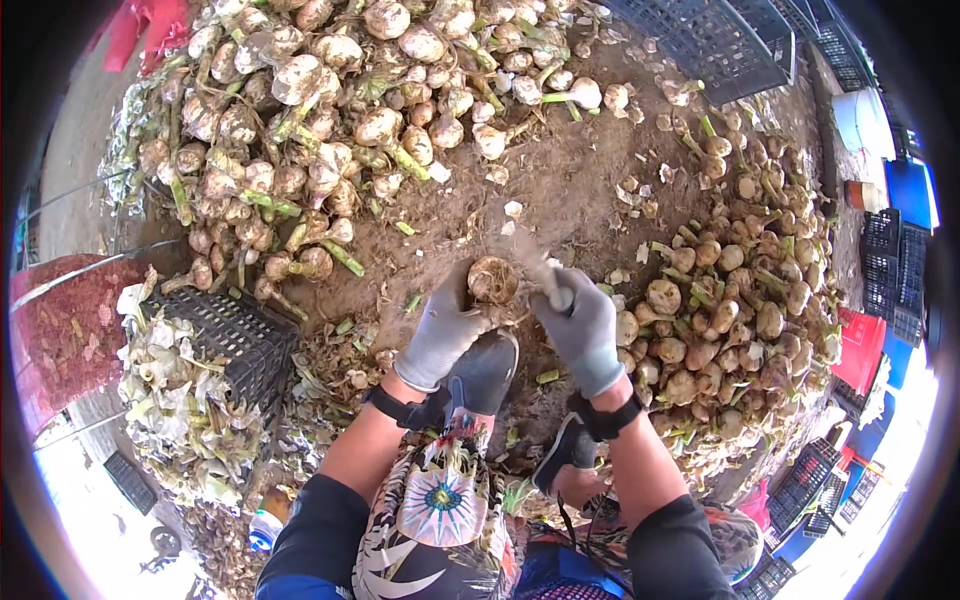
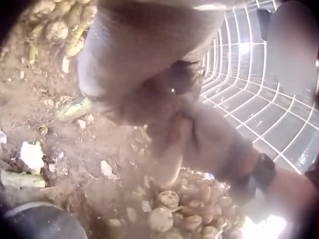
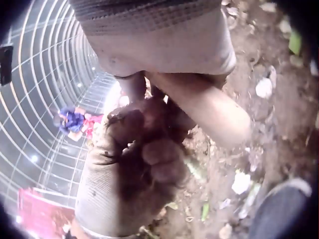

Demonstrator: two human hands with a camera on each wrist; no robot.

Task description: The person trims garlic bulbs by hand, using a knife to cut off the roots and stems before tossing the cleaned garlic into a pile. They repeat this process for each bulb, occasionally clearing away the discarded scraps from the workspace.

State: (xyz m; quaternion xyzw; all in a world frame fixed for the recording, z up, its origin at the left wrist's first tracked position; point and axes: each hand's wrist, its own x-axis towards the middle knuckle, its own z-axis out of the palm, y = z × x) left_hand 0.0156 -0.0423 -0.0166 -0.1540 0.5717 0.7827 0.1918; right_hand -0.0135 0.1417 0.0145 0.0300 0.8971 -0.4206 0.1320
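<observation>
Left grip (image 1: 445, 325), gloved in grey: fingers and thumb curled round one garlic bulb (image 1: 493, 281). Bulb sits above your shoe, between your two hands, brown fibrous face up. Right grip (image 1: 583, 330), same kind of glove: closed round a tool's handle (image 1: 563, 298), rounded butt showing at the fist. Far end of the tool is motion-blurred beside the bulb; can't tell whether it touches. Right wrist view has the pale shaft (image 3: 214, 107) sticking out past your glove. Left wrist view is dark around the grip, so detail there is poor.

You've got a dark strap on each wrist. Grey-toed shoe (image 1: 485, 370) is just below your left grip; the other shoe (image 1: 567, 452) is below your right.

Ground is brown dirt (image 1: 470, 225) with bits of skin and green stem. Big garlic pile (image 1: 330, 130) ahead and to your left, many bulbs with stems on. Second pile (image 1: 730, 310) on your right, near that grip. Black crate (image 1: 235, 345) to your left, pale leafy scraps (image 1: 180, 400) against it. Another black crate (image 1: 710, 45) stands top right. Farther out right: white bucket (image 1: 862, 124), stacked crates (image 1: 893, 265), red bucket (image 1: 857, 350).
</observation>
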